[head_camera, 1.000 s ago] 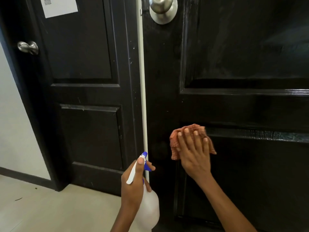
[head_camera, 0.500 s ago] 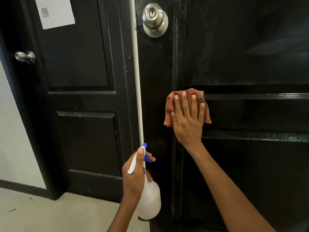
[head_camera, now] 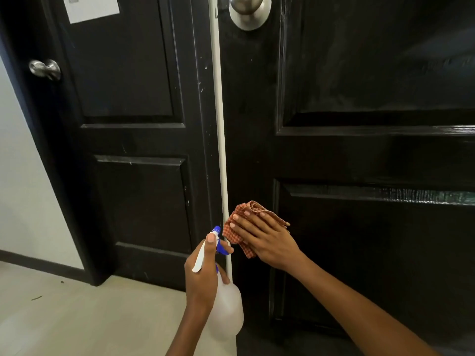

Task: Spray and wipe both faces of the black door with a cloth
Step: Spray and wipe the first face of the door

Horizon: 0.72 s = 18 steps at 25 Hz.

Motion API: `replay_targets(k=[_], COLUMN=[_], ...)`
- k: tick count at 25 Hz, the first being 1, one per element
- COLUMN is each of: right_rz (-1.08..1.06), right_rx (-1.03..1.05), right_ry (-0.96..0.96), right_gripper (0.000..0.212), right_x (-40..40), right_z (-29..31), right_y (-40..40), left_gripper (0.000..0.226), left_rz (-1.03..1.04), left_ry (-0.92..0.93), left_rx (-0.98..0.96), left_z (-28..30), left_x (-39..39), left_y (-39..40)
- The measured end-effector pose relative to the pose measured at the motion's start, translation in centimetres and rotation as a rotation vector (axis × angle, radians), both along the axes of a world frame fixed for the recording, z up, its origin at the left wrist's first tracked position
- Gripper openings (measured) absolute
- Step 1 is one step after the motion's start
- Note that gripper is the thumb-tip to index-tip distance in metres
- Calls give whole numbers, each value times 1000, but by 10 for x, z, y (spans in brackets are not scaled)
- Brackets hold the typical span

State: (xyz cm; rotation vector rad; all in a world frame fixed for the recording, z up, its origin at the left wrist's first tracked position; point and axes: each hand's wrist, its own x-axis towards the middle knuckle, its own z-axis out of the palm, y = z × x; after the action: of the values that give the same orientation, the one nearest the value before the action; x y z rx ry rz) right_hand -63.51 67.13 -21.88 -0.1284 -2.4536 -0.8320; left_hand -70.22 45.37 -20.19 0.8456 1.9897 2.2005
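A pale wall (head_camera: 23, 176) and bare floor (head_camera: 77, 312) leave open room at left, beside a second black door (head_camera: 133, 98) bearing a paper notice (head_camera: 92, 7) whose print is too small to read. The left hand (head_camera: 203, 273) grips a spray bottle (head_camera: 226, 312), with no label visible, against the white door edge (head_camera: 221, 150). The right hand (head_camera: 264, 240), fingers flat, presses the checked cloth (head_camera: 253, 219) to the black door (head_camera: 359, 240), lower and nearer that edge than half a second ago.
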Motion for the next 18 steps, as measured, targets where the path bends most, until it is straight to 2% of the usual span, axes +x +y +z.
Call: replay_targets(k=[4,9,14,18], right_rz=[-18,-42,-51,-30], right_rx=[-49,-126,-191,-231], right_ry=[-45,-63,-127,-244], right_gripper=[88,78,74,76], right_x=[14,18,16,19], right_z=[-41,-81,-139,-196], right_y=[0,-10,-15,-9], left_gripper=[56,51,55,48], left_rz=[27,64,110,94], left_ry=[-70,-213,-255,-334], left_rx=[-67,-188,-309,-453], left_z=[-36,-84,-159,-222], left_x=[6,9,12,20], left_y=[-6,-15,-21,-15])
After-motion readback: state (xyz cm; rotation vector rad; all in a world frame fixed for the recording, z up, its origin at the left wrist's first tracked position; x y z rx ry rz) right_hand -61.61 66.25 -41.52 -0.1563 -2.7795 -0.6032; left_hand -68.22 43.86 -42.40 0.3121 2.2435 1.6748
